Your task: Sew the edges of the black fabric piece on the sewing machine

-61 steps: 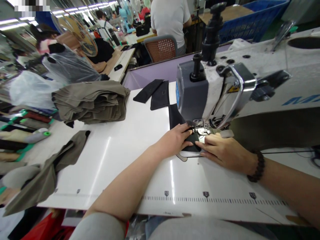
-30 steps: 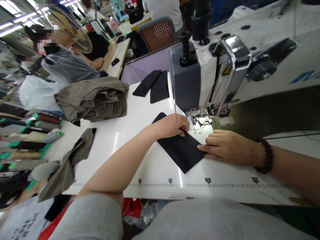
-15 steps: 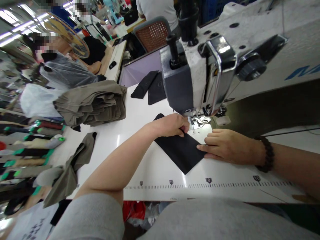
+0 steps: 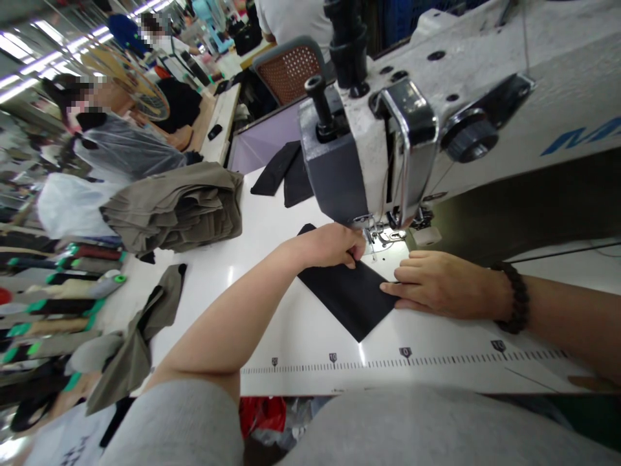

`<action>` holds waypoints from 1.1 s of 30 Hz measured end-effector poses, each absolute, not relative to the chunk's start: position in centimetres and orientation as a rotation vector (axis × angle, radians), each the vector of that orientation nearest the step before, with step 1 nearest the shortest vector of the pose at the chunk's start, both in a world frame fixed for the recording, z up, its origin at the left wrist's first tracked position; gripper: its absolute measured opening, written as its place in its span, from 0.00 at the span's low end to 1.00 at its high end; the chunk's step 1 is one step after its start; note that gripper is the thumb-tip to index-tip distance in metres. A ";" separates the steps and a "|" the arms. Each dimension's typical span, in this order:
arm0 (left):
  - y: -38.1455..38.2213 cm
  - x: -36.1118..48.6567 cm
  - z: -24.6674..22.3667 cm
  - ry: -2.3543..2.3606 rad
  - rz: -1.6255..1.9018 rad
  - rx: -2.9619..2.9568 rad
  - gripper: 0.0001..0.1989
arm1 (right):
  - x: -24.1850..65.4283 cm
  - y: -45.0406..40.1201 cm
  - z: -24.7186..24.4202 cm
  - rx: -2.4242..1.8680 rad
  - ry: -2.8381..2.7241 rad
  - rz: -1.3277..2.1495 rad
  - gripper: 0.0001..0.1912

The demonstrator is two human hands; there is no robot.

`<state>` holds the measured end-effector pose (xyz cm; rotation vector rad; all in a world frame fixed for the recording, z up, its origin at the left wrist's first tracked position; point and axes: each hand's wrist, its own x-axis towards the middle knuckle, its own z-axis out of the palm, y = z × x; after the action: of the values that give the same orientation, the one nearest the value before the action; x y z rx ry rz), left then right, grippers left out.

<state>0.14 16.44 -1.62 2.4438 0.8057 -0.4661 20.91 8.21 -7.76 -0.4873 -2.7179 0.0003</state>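
Left of the sewing machine (image 4: 388, 129), folded olive fabric (image 4: 179, 207) is lying on the tabletop (image 4: 252, 285). Before its needle, the left hand (image 4: 334, 246) is pinching the black fabric piece (image 4: 347, 291); the right hand (image 4: 436, 281) is pressing its edge, grip released.

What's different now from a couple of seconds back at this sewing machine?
Two seconds ago the black fabric piece lay tucked under the presser foot; since then it has been drawn out towards the person and turned to lie diagonally on the white table. The left hand holds its upper corner, the right hand presses its right corner. The olive fabric stack stayed put.
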 end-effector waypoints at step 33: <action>15.4 -0.6 -2.5 0.714 -0.248 2.491 0.04 | 21.1 8.0 -7.9 -0.489 -2.744 0.040 0.14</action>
<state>-0.57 15.39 -2.51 2.4910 0.7142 -0.2480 21.09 7.99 -7.92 -0.4891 -2.7438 0.0396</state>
